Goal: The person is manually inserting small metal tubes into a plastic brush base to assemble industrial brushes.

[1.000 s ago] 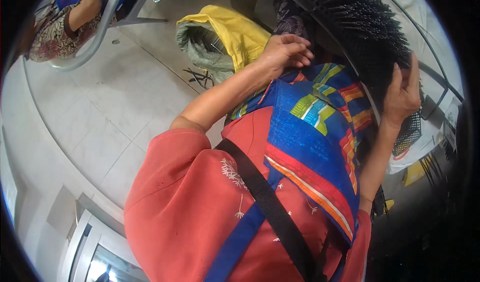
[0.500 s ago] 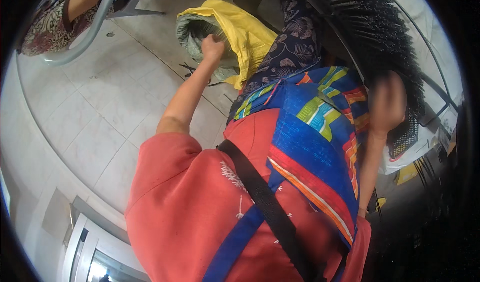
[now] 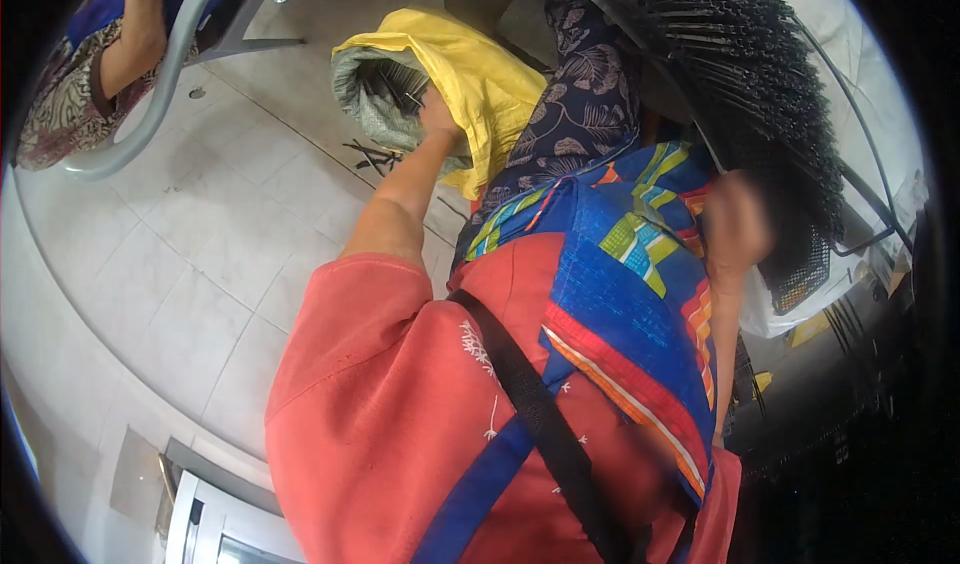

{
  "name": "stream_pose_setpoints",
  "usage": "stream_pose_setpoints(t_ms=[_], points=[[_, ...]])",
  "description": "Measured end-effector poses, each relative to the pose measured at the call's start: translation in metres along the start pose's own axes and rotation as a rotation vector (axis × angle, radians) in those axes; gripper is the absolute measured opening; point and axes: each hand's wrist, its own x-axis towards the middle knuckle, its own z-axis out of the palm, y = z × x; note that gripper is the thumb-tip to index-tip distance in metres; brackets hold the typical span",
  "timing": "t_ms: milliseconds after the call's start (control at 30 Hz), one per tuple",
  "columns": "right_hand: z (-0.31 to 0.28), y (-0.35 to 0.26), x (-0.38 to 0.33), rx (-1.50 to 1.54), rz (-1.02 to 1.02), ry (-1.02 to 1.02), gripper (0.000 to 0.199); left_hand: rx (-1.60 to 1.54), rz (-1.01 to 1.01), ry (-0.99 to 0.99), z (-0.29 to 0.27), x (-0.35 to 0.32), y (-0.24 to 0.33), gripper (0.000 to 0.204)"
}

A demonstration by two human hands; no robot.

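My left hand (image 3: 437, 116) reaches into the mouth of a yellow sack (image 3: 485, 74) with a grey inside, which lies on the floor beside my leg. Thin dark sticks (image 3: 402, 82) show in the sack next to the hand; its fingers are mostly hidden. To the right, my right hand (image 3: 738, 222) is beside a large dense mass of thin black pieces (image 3: 745, 74) standing out like bristles. That hand is smeared, so its fingers and anything in them cannot be made out. Across my lap lies a blue, colourfully patterned apron (image 3: 620, 294).
Several black strips (image 3: 373, 156) lie on the tiled floor (image 3: 215, 224) by the sack. At the upper left another person's arm (image 3: 138, 49) shows behind a grey curved chair frame (image 3: 178, 64). A black mesh basket (image 3: 800, 274) and white sheeting (image 3: 850, 289) are at the right.
My left hand has gone deeper into the sack, and its fingers are now hidden. My right hand has moved down and left, slightly away from the black pieces.
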Motion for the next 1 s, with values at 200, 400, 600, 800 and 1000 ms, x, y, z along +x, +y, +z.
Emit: stream_pose_setpoints(t_ms=[200,400,600,800,1000], points=[[0.001,-0.002,-0.001,0.019,-0.014,-0.071,0.026,-0.045,-0.088,0.112,0.032,0.013,-0.008,0.058],[0.011,-0.005,0.003,0.143,0.02,-0.046,0.023,-0.92,0.285,0.081,0.089,0.073,-0.111,0.049],[0.01,0.003,-0.007,0.122,0.071,-0.079,0.021,-0.892,0.208,0.253,0.133,0.065,-0.084,0.043],[0.014,0.007,-0.008,0.16,0.096,-0.08,0.021,-0.9,0.173,0.266,0.15,0.02,-0.046,0.042],[0.015,0.0,-0.004,0.147,0.087,-0.121,0.021,-0.927,0.135,0.278,0.177,0.018,0.008,0.042]])
